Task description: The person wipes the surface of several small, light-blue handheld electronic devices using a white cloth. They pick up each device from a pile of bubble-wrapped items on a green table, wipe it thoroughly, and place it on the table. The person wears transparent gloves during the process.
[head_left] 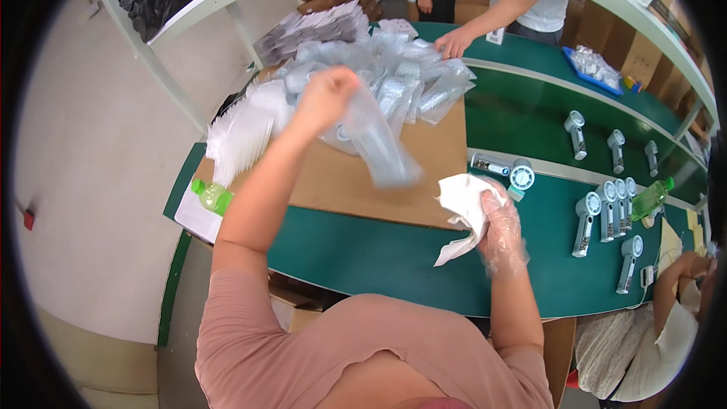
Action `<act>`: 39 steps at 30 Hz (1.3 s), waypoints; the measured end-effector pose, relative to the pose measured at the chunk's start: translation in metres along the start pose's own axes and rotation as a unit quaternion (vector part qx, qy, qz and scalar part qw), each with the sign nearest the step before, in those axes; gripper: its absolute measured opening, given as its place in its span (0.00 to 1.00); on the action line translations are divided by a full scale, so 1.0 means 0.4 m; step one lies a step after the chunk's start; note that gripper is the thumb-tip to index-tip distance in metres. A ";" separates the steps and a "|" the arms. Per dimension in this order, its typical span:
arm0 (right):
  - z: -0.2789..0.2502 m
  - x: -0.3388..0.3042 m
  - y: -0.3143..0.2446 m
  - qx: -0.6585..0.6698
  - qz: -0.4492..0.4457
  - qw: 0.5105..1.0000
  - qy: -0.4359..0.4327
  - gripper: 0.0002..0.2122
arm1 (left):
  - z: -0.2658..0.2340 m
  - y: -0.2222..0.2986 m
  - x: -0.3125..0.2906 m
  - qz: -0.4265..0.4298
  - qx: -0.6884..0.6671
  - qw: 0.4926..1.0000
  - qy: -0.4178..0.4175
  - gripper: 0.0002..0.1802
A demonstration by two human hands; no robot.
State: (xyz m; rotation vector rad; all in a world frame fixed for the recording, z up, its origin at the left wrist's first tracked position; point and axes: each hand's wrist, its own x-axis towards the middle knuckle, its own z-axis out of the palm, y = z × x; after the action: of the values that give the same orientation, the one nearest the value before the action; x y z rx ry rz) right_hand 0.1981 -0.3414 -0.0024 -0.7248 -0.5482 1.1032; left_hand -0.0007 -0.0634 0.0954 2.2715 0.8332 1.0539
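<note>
Film, thin and translucent, forms the bag (pixel 382 148) that dangles from the person's left grip (pixel 331 95), over the cardboard sheet (pixel 341 193) covering the left part of the green tabletop (pixel 379 269). The fingers there are pinched on the bag's upper end; motion blurs both, and whether anything lies inside, or whether its lower end touches the cardboard, cannot be told. Such a bag should be nearly weightless, limp and slippery, apt to swing and to cling to its neighbours, so the mouth or a top corner seems the surest hold. Similar bags lie in a loose pile (pixel 443 98) toward the tabletop's far edge, where a co-worker's hand (pixel 454 44) reaches in. The right grip (pixel 503 227), in a clear loose glove, is closed around a crumpled white wipe (pixel 463 204), cloth or paper, soft and light; the glove film may slide, so a bunched hold suits it. Just beyond it lie two handheld fans (pixel 522 176); others stand toward the tabletop's right end, likely rigid and smooth, best taken by the handle. Dark print or labels show on several handles of these standing fans (pixel 585 226), too small to make out, and nothing on the blurred bag can be read.
</note>
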 end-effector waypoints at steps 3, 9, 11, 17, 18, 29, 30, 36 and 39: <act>-0.090 0.020 0.073 -0.024 -0.001 0.999 0.044 0.11 | -0.077 0.010 0.124 0.125 0.243 0.938 0.213 0.09; -0.089 0.035 0.064 -0.614 -0.343 0.711 0.009 0.06 | -0.024 -0.208 0.187 0.017 0.417 0.900 0.127 0.06; -0.100 0.044 0.027 -0.618 -0.382 0.687 0.013 0.05 | 0.033 -0.276 0.126 0.087 0.327 0.928 0.156 0.09; -0.199 0.139 -0.153 -0.276 -0.187 0.940 0.079 0.04 | 0.158 -0.199 -0.122 0.187 0.179 0.965 0.043 0.07; -0.226 0.180 -0.181 -0.290 -0.201 0.932 0.087 0.04 | 0.171 -0.181 -0.165 0.206 0.169 0.964 0.019 0.06; -0.636 0.521 -0.434 -0.727 -0.065 0.490 0.477 0.32 | 0.333 -0.139 -0.453 0.103 0.155 0.983 0.008 0.09; -0.669 0.545 -0.415 -0.741 -0.057 0.475 0.471 0.31 | 0.338 -0.136 -0.450 0.106 0.167 0.980 0.026 0.09; -0.742 0.606 -0.328 -0.784 0.042 0.478 0.394 0.24 | 0.329 -0.141 -0.442 0.119 0.176 0.977 -0.004 0.09; -0.693 0.593 -0.317 -0.735 -0.012 0.540 0.410 0.24 | 0.326 -0.138 -0.444 0.100 0.165 0.981 -0.007 0.09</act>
State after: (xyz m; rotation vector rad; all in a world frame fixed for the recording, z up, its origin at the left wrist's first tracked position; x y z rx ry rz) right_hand 0.5582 -0.2230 -0.0770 -2.5268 -0.5429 -0.1516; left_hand -0.0056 -0.1734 -0.1033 2.6841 0.8394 1.0470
